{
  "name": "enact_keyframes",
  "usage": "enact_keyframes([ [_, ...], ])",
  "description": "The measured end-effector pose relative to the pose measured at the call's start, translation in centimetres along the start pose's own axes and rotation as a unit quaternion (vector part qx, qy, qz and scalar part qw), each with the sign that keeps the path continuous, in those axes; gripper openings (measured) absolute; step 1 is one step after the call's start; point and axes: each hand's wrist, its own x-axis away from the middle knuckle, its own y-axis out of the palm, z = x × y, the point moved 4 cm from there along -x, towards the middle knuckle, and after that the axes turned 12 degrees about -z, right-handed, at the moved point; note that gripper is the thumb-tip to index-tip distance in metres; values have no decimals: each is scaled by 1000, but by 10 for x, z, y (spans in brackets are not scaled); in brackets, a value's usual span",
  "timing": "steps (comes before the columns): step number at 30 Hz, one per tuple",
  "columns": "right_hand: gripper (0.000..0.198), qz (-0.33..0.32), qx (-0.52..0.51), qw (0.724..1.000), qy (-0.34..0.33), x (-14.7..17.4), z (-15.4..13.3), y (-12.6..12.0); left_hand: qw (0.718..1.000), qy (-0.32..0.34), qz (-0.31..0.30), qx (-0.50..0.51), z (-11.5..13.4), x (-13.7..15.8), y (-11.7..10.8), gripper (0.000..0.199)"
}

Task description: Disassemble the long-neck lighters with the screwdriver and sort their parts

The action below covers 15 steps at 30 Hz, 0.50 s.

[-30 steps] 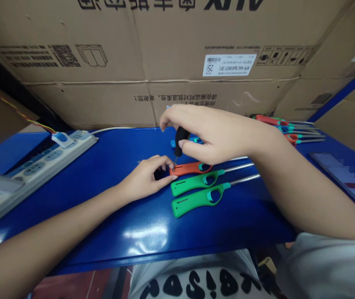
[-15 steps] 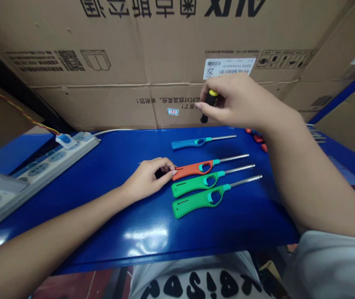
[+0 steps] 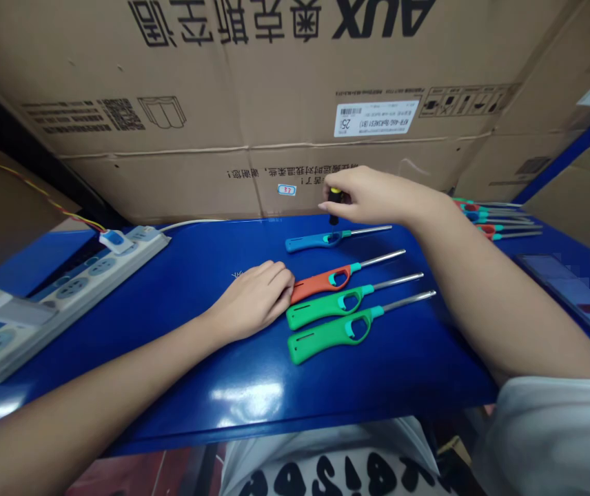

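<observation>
My right hand (image 3: 364, 196) is closed round the black and yellow handle of a screwdriver (image 3: 333, 210), which points down just over the trigger part of a blue gas lighter (image 3: 308, 242). The screwdriver's tip is too small to make out. Fingers curled, my left hand (image 3: 256, 300) holds the butt end of an orange gas lighter (image 3: 318, 284) and hides that end. Below it lie an upper green lighter (image 3: 316, 308) and a lower green lighter (image 3: 318, 339), their metal tubes pointing right. All the lighters are on the blue table (image 3: 186, 386).
A white power strip (image 3: 67, 296) with plugs runs along the left side. Behind the table stands a large cardboard box (image 3: 196, 158). More lighters (image 3: 502, 219) lie in a pile at the far right, partly behind my right arm. A phone (image 3: 574, 293) rests near the right edge.
My right hand has come down and left with the screwdriver, closer to the blue lighter. My left fingers have closed further over the orange lighter, which has shifted and tilted slightly.
</observation>
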Motion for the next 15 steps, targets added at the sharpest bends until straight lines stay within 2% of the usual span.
enact_keyframes([
  [5,22,-43,-48,998,-27,4,-9,-1,1000,-10,6,-12,-2,-1,4,30],
  [11,14,-88,-77,992,-46,16,-24,-8,998,-28,30,53,-5,1,-2,33],
  [13,14,-84,-80,991,-61,17,-27,-10,995,-50,55,66,-10,3,-9,34],
  [15,17,-41,-79,994,-68,18,-30,-15,993,-78,67,55,-20,6,-16,36],
])
